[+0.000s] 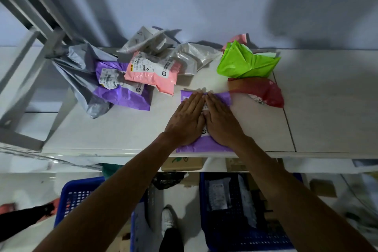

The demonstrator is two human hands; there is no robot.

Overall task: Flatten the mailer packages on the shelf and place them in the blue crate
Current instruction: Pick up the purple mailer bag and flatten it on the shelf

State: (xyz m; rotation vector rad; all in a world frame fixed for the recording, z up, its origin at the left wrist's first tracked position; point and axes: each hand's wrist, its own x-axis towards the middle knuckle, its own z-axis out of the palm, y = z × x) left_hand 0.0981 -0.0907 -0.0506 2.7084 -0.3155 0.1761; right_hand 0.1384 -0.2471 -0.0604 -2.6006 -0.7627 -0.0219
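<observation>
A purple mailer (pixel 204 146) lies flat on the white shelf (pixel 122 129) near its front edge. My left hand (pixel 187 119) and my right hand (pixel 222 120) press on it side by side, fingers straight and pointing away from me. Further back lie other mailers: a crumpled purple one (pixel 126 92), a pink one (pixel 155 75), a grey one (pixel 81 75), silver ones (pixel 190 57), a bright green one (pixel 243 63) and a dark red one (pixel 263 90). Below the shelf stand two blue crates, one at the left (pixel 77 196) and one at the right (pixel 245 237) holding flat packages.
A grey metal shelf frame (pixel 30 51) rises at the left. A wall closes off the back of the shelf. Cardboard boxes (pixel 182 163) sit on a lower level. My white shoe (pixel 168 219) is on the floor between the crates.
</observation>
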